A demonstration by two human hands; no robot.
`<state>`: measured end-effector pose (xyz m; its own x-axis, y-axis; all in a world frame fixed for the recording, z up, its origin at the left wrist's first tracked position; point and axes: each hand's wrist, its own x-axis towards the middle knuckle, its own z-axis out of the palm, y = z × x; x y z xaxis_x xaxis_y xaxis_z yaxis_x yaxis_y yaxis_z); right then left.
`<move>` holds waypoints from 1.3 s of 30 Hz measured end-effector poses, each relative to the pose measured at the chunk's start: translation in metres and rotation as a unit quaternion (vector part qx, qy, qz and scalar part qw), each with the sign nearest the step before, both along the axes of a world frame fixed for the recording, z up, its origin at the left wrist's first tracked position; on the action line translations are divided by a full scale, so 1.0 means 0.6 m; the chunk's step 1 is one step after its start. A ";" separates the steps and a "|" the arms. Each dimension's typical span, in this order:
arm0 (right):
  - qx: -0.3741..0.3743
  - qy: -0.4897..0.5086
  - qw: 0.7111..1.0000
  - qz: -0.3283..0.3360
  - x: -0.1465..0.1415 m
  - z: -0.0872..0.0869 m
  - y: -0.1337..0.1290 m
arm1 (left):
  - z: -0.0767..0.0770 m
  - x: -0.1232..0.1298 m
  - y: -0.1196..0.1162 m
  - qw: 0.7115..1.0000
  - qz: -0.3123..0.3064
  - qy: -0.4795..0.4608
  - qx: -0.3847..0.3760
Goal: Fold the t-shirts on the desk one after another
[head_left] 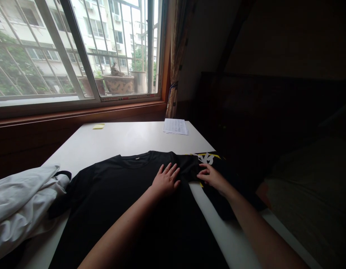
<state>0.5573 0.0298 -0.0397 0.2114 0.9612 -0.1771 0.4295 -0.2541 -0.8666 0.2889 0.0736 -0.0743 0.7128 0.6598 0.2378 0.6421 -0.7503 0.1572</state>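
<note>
A black T-shirt [119,201] lies spread out on the white table [128,136], its neckline toward the window. My left hand [166,180] rests flat on the shirt near its right shoulder, fingers spread. At the end of the right sleeve [189,166], my right hand [213,178] has its fingertips closed on the hem. Beyond that sleeve, partly under my right hand and forearm, is a dark folded garment [219,205] with a white and yellow print.
White crumpled cloth [21,201] is heaped at the left edge, against the shirt's left sleeve. Printed papers [175,126] and a yellow sticky-note pad [98,126] lie at the table's far side. Behind stand a barred window [77,56] and a curtain [175,56].
</note>
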 end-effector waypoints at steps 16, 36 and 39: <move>-0.029 0.064 0.997 0.035 -0.011 0.016 -0.023 | 0.011 -0.002 0.001 1.000 0.007 0.011 -0.019; 0.015 -0.365 0.930 0.040 -0.013 0.042 -0.004 | 0.015 0.053 0.045 0.995 0.099 0.002 -0.032; 0.042 -0.450 0.891 0.040 -0.045 0.033 0.028 | 0.015 0.054 0.045 0.994 0.100 0.006 -0.039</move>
<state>0.5303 0.0466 -0.0202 0.1612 0.9816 0.1023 0.9739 -0.1414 -0.1772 0.3212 0.1008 -0.0655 0.5675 0.8053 0.1716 0.7799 -0.5926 0.2015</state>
